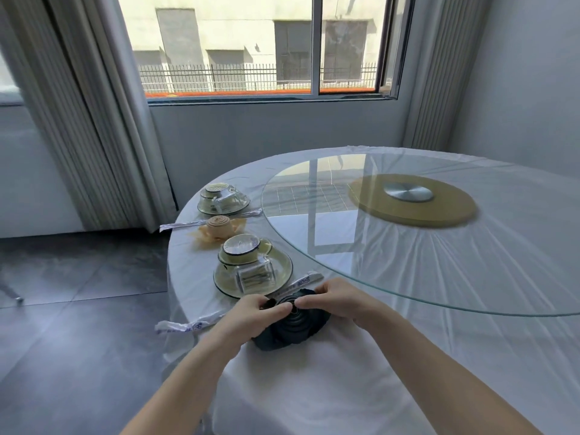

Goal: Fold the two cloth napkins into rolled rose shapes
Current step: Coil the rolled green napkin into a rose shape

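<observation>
a round table (408, 365) draped in white cloth stands below a window (260, 42), with a glass turntable (455, 268) resting on a tan disc (439, 215) at its centre. along the table's left edge are two green-rimmed place settings, a near plate (284, 268) and a far plate (241, 205). the dark napkin (295, 328), coiled into a rose, sits on the cloth at the near edge, just beside the near plate. the beige napkin (219, 227), also rolled into a rose, lies between the two plates. the left hand (254, 312) and the right hand (334, 299) both pinch the top of the dark coil with curled fingers. wrapped chopsticks (185, 326) lie just left of the left hand.
</observation>
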The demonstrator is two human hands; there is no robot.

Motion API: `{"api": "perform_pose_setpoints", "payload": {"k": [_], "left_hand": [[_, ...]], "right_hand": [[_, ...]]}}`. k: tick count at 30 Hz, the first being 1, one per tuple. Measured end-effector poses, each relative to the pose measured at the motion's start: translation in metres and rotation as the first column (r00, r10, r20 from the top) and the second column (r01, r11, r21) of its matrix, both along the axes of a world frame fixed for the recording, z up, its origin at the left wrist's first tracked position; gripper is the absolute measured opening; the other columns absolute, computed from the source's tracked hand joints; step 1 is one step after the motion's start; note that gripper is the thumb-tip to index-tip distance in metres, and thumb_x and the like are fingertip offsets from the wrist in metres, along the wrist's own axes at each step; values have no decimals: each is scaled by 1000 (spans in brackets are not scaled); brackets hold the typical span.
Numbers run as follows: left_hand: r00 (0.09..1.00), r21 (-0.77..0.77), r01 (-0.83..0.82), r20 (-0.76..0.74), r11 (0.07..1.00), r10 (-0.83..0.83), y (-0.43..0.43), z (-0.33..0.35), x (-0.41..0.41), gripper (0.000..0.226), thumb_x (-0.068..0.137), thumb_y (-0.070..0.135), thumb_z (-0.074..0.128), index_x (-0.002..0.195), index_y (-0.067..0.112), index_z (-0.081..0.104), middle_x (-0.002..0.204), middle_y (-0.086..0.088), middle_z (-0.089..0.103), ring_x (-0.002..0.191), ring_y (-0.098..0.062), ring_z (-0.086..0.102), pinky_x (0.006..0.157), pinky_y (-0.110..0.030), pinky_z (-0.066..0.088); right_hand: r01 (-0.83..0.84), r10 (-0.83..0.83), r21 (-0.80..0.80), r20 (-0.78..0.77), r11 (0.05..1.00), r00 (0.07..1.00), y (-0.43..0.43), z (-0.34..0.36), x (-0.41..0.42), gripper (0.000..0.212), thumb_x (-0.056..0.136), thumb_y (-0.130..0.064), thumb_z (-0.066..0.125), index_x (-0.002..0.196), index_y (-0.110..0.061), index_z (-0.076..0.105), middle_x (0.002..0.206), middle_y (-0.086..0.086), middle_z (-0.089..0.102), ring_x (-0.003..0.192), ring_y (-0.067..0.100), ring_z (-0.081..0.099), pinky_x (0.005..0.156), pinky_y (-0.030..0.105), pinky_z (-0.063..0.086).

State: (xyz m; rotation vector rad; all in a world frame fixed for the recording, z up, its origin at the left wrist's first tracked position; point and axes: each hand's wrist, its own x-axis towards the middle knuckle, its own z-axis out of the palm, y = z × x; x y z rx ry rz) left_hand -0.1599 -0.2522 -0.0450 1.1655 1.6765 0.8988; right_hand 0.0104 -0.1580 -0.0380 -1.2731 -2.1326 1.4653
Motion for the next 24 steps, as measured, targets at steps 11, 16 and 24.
{"api": "perform_pose_setpoints", "payload": {"k": [11,16,24], "left_hand": [[788,237,36,-604,971,118,-8,-7,26,67,61,64,60,122,40,50,121,20,53,121,-9,40,93,-31,27],[810,224,-9,-570,975,138,-11,-7,27,69,57,65,52,122,41,50,119,22,54,119,-7,41,90,-30,23],[792,224,-17,-592,974,150,-7,-8,28,53,72,54,67,121,41,51,117,22,53,121,-8,36,88,-29,20]], "right_hand": [[-3,9,77,-82,997,997,0,-5,3,20,81,-35,70,79,-15,75,77,0,70,68,5,59,65,22,44],[175,-152,348,-92,921,984,5,-23,7,17,78,-29,70,66,-17,68,68,-1,69,71,15,65,74,39,52],[199,-361,605,158,771,919,1,-29,7,22,80,-45,64,72,-26,57,80,-8,63,86,15,59,74,28,40]]}}
